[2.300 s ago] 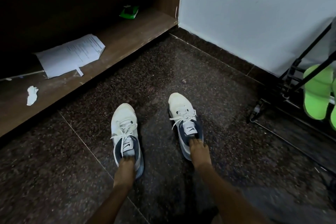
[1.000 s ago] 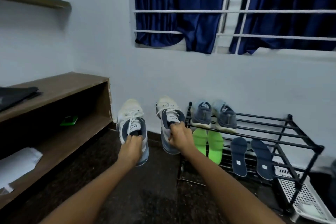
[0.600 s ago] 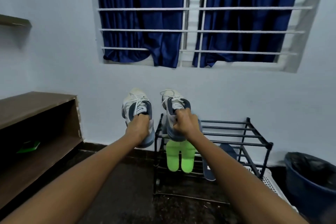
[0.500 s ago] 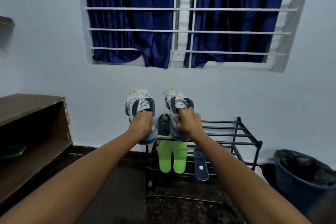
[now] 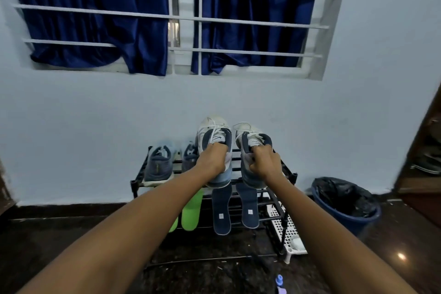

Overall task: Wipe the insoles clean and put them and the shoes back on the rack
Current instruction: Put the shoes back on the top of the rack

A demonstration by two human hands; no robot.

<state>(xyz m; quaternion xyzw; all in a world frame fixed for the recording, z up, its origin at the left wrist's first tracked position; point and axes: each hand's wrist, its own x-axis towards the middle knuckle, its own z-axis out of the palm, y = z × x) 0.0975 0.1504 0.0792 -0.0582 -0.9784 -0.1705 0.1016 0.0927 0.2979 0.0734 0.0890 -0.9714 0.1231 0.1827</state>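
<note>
Two white sneakers (image 5: 214, 135), one per hand
Left hand (image 5: 212, 161) grips one heel, right hand (image 5: 266, 162) grips the other, both over the rack (image 5: 134, 185) top tier; two navy insoles (image 5: 221, 210), two green insoles (image 5: 191, 212) lean below, two grey shoes (image 5: 158, 168) top-left.

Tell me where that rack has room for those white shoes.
Top tier of the rack, right half: bare bars between the grey shoes and the right post, beneath the held white shoes. Left half is taken; green insoles and navy insoles crowd below.
</note>
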